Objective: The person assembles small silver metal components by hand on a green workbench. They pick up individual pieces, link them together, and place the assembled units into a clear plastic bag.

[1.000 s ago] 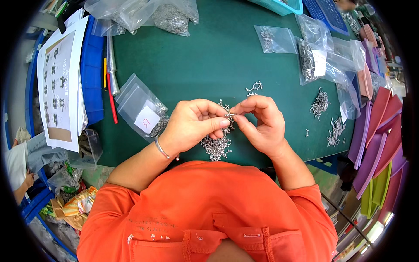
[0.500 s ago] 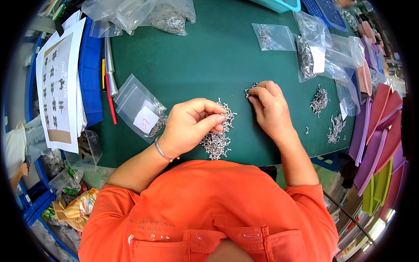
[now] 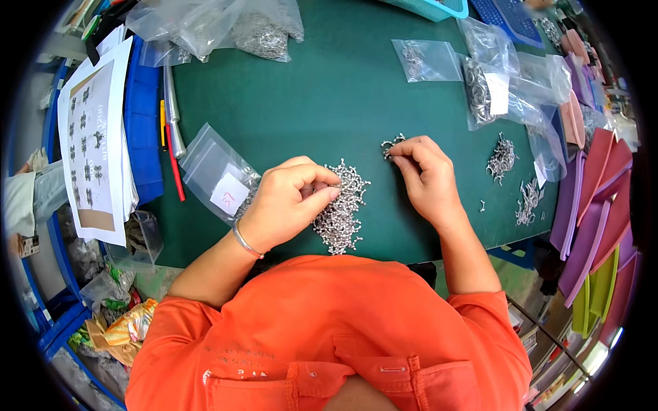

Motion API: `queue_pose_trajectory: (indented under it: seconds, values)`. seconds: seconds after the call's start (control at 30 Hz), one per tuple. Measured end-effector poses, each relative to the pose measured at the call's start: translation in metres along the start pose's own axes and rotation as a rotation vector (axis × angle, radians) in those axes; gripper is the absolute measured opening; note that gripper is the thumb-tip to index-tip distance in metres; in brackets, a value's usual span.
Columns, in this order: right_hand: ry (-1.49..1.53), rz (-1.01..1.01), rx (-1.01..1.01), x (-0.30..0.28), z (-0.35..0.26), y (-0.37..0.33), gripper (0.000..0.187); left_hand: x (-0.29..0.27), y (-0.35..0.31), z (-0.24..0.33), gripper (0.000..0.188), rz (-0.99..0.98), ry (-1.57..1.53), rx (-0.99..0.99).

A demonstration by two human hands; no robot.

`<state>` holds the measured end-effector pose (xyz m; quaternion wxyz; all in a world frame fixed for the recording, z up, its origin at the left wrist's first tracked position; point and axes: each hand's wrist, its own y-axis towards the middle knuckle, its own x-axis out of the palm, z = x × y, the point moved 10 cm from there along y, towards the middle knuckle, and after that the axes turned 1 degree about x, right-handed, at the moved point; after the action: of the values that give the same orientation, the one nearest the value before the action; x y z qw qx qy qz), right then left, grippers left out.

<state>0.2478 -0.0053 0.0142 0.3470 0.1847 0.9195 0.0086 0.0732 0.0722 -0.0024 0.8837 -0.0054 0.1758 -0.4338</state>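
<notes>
A heap of small silvery metal pieces with knobbed ends (image 3: 340,216) lies on the green tabletop in front of me. My left hand (image 3: 291,198), with a bangle at its wrist, is at the heap's left side. Its thumb and forefinger are drawn together at the heap's edge; whatever they pinch is too small to make out. To the right, my right hand (image 3: 430,177) has thumb and forefinger closed at a small cluster of metal pieces (image 3: 391,144). The fingertips partly cover that cluster, and I cannot make out what sits between them.
Left of the heap lies a clear zip bag (image 3: 223,175) with a paper label, partly behind my left hand. A red pen (image 3: 175,164) rests by a blue bin (image 3: 144,130). Two smaller piles (image 3: 502,159) and bags of metal rings (image 3: 478,92) are at right.
My left hand has drawn slightly left and down, uncovering more of the heap. My right hand has lowered a little, and more of the small cluster shows.
</notes>
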Motion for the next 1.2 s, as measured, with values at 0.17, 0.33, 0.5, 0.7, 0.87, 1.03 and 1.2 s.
queue_pose_trajectory:
  seconds: [0.17,0.33,0.5,0.7,0.87,1.03,1.2]
  values:
    - [0.319,-0.038,0.241,0.007,0.029,-0.007,0.008,-0.002,0.003,0.008,0.008,0.038,-0.038,0.013]
    - [0.725,-0.079,0.36,0.017,0.03,-0.011,0.008,0.013,0.008,0.004,0.015,0.017,-0.288,-0.068]
    - [0.755,0.002,0.089,0.01,-0.006,-0.008,0.011,0.032,0.021,-0.002,0.021,-0.024,-0.677,-0.234]
    - [0.202,0.117,-0.286,-0.004,-0.04,0.0,0.015,0.037,0.045,-0.01,0.014,-0.019,-0.624,-0.218]
    - [0.017,0.105,-0.188,0.004,-0.014,0.009,0.014,0.03,0.063,-0.012,0.009,-0.057,-0.31,-0.239]
    - [0.289,0.065,0.035,0.01,-0.005,0.01,0.019,0.027,0.056,-0.014,0.014,-0.033,-0.391,-0.126]
    - [0.459,0.056,-0.011,0.017,-0.004,0.005,0.024,0.02,0.043,0.001,0.025,0.031,-0.299,0.021]
